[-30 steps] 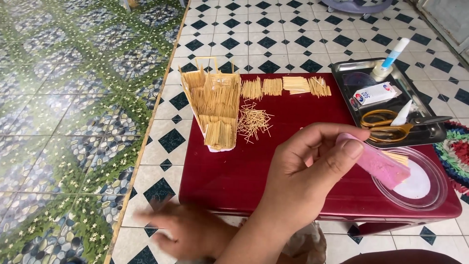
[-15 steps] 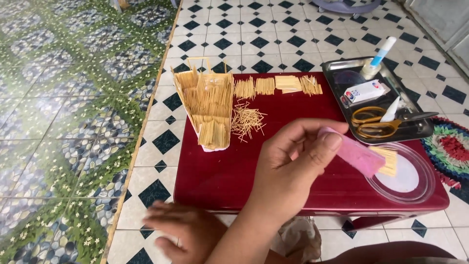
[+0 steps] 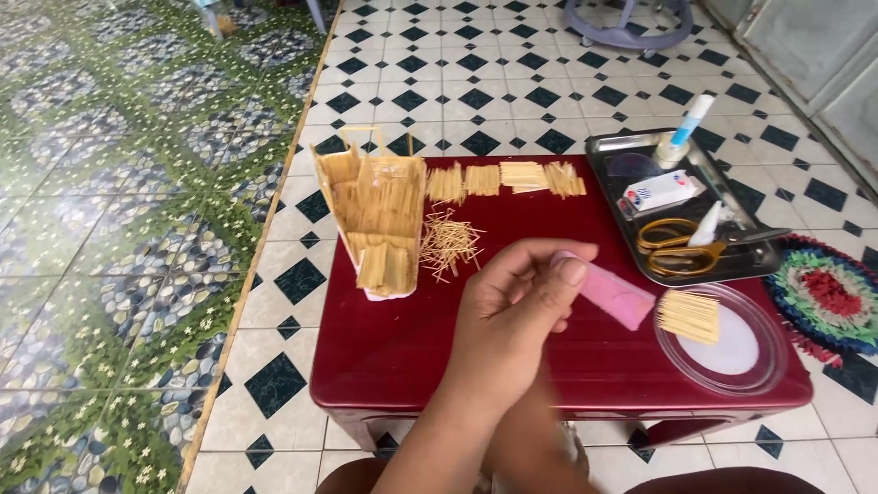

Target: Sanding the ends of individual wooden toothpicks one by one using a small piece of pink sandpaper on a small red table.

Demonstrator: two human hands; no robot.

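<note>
- Pink block (image 3: 615, 297): flat, oblong, eraser- or sanding-block-like. It sits centre-right of frame, held above the dark red table (image 3: 393, 348), just left of the clear plastic lid (image 3: 732, 352).
- Right hand (image 3: 512, 320): fingers curled, thumb and forefinger pinching the block's near (left) end. The far end sticks out free.
- Left hand: only a blurred forearm shows at bottom centre, under the right arm. Cannot tell whether it is spread or closed.
- Long axis: runs from centre of frame toward lower right, slightly downhill. The free end points at the bundle of short sticks (image 3: 688, 316) lying on the lid and nearly touches it.
- Doing it well (judgement): keep the pinch near the end but firm, hold the block's face flat and square to the stick ends, and move lightly so the bundle doesn't scatter off the lid.
- Further out, upper-left of the table: stick-built model (image 3: 377, 220) standing on a white base, loose sticks (image 3: 448, 242) beside it, and a row of cut stick bundles (image 3: 508, 178) behind.
- Upper right: metal tray (image 3: 608, 146) with yellow-handled scissors (image 3: 695, 247), glue bottle (image 3: 684, 133) and a small box (image 3: 660, 190).
</note>
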